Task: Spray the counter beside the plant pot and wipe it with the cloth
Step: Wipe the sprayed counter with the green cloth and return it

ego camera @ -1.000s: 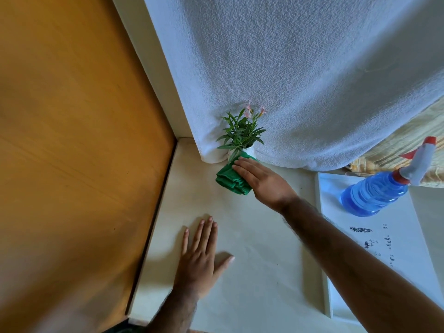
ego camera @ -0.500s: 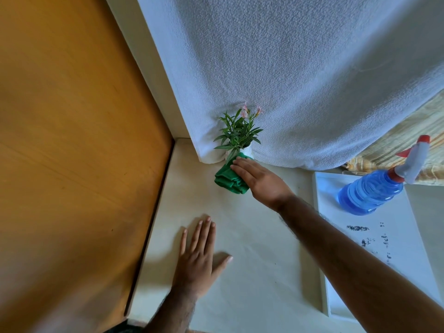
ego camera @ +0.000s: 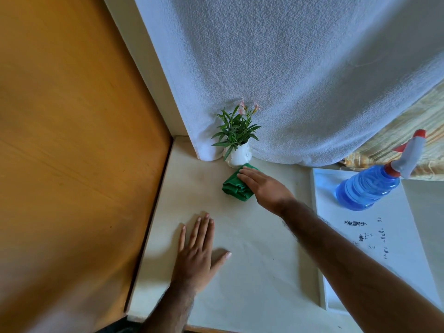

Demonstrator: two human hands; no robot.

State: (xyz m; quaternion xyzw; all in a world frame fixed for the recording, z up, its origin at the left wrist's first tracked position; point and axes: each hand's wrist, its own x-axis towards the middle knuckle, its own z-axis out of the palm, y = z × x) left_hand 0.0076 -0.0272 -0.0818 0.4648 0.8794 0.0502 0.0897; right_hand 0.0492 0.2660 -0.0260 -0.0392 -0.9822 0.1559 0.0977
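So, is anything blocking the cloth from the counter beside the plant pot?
Nothing visible. The right hand presses the green cloth flat on the counter, right by the plant pot; the left hand rests flat nearer the camera, apart from the cloth.

Open counter (ego camera: 259,272), wooden panel (ego camera: 72,140) at left, tray (ego camera: 413,236) (raised rim) at right; plant pot (ego camera: 237,156) and drape (ego camera: 288,80) closing the back
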